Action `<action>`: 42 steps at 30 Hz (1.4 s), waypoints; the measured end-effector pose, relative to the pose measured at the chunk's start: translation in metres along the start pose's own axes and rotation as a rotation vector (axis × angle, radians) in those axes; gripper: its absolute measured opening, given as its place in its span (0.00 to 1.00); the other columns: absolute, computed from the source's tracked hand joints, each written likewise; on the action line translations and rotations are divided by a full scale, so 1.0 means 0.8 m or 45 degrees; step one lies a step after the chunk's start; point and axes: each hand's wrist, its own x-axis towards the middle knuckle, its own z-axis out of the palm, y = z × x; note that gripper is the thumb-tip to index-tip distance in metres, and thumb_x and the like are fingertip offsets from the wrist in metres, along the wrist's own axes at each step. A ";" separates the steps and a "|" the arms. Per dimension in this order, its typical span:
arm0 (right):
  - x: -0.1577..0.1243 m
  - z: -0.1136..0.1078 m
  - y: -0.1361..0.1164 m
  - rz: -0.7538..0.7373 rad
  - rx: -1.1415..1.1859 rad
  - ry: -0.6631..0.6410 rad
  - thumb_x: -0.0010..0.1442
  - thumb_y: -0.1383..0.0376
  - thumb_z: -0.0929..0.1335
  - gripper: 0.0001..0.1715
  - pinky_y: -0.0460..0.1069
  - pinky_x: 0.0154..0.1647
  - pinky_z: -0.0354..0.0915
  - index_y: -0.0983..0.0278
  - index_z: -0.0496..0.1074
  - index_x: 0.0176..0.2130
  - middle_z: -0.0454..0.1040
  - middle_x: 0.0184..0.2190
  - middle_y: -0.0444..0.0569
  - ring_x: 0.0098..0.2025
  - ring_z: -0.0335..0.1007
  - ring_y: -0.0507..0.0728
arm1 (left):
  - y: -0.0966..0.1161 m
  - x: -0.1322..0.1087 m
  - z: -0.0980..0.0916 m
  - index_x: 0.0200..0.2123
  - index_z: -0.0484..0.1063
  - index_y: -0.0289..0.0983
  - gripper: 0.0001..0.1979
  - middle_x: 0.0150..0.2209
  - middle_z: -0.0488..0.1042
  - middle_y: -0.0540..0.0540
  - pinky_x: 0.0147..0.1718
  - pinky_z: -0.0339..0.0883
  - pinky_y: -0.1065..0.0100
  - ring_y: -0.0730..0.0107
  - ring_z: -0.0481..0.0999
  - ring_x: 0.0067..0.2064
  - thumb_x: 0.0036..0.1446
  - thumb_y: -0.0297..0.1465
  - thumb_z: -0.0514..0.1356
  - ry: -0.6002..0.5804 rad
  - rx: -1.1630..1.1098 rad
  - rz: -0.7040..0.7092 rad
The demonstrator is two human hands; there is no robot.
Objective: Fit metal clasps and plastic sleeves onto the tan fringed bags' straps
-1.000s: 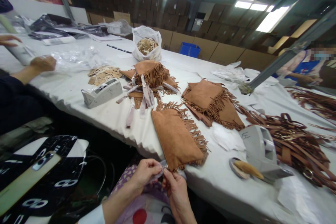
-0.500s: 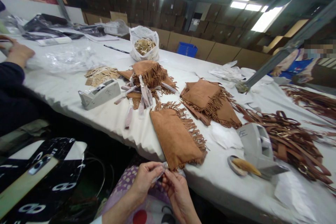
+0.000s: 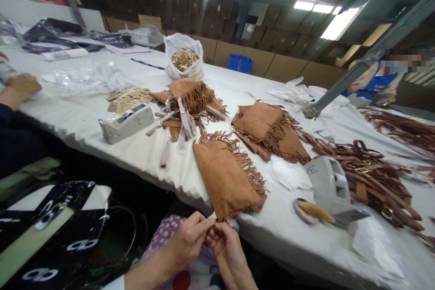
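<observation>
A tan suede pouch (image 3: pixel 227 179) with a fringed edge lies at the table's front edge, its lower corner towards me. At that corner my left hand (image 3: pixel 190 238) is closed, its thumb and forefinger pinching a small whitish, plastic-wrapped strap end (image 3: pixel 212 216) beside the pouch. My right hand (image 3: pixel 227 249) is close against it, palm up, with fingers curled in and the fingertips together. What lies between its fingertips is mostly hidden. Other fringed pouches (image 3: pixel 190 90) with wrapped straps (image 3: pixel 185 120) lie farther back, and a stack of fringed pouches (image 3: pixel 260 120) is to their right.
Two grey tape dispensers (image 3: pixel 131 122) stand on the white-covered table (image 3: pixel 136 154), one on either side. A tape roll (image 3: pixel 306 210), brown straps (image 3: pixel 370 174) and white paper (image 3: pixel 377 247) are on the right. A plastic bag (image 3: pixel 185 61) stands behind. A co-worker's hand (image 3: pixel 22 88) is at left.
My left hand has turned, its back now covering more of the wrapped strap end. My right hand has shifted slightly left. The pouch stays in place; the view has moved a little.
</observation>
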 end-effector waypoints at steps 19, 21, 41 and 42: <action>0.007 0.003 0.004 0.074 -0.174 -0.010 0.36 0.55 0.79 0.22 0.45 0.24 0.69 0.69 0.73 0.21 0.70 0.17 0.45 0.20 0.65 0.48 | -0.060 -0.076 -0.024 0.46 0.74 0.42 0.13 0.43 0.79 0.47 0.47 0.72 0.68 0.67 0.78 0.45 0.61 0.29 0.53 0.174 0.017 -0.140; 0.007 0.003 0.002 0.072 -0.178 0.008 0.36 0.55 0.79 0.22 0.44 0.24 0.68 0.69 0.73 0.22 0.70 0.17 0.45 0.20 0.65 0.49 | -0.055 -0.073 -0.038 0.45 0.74 0.41 0.13 0.44 0.79 0.45 0.44 0.73 0.68 0.65 0.79 0.44 0.61 0.32 0.53 0.200 -0.029 -0.301; 0.016 -0.012 0.003 -0.050 -0.327 0.007 0.37 0.55 0.78 0.21 0.41 0.14 0.49 0.69 0.72 0.16 0.67 0.11 0.44 0.13 0.55 0.45 | 0.002 0.022 0.002 0.28 0.69 0.34 0.21 0.24 0.75 0.49 0.14 0.54 0.75 0.80 0.62 0.15 0.54 0.47 0.55 -0.080 -0.733 -0.787; 0.016 -0.013 0.002 -0.039 -0.327 -0.008 0.37 0.55 0.78 0.21 0.41 0.14 0.50 0.69 0.72 0.16 0.67 0.11 0.45 0.13 0.55 0.45 | 0.002 0.024 0.002 0.26 0.70 0.33 0.20 0.24 0.75 0.49 0.18 0.58 0.74 0.78 0.65 0.18 0.55 0.45 0.55 -0.075 -0.709 -0.757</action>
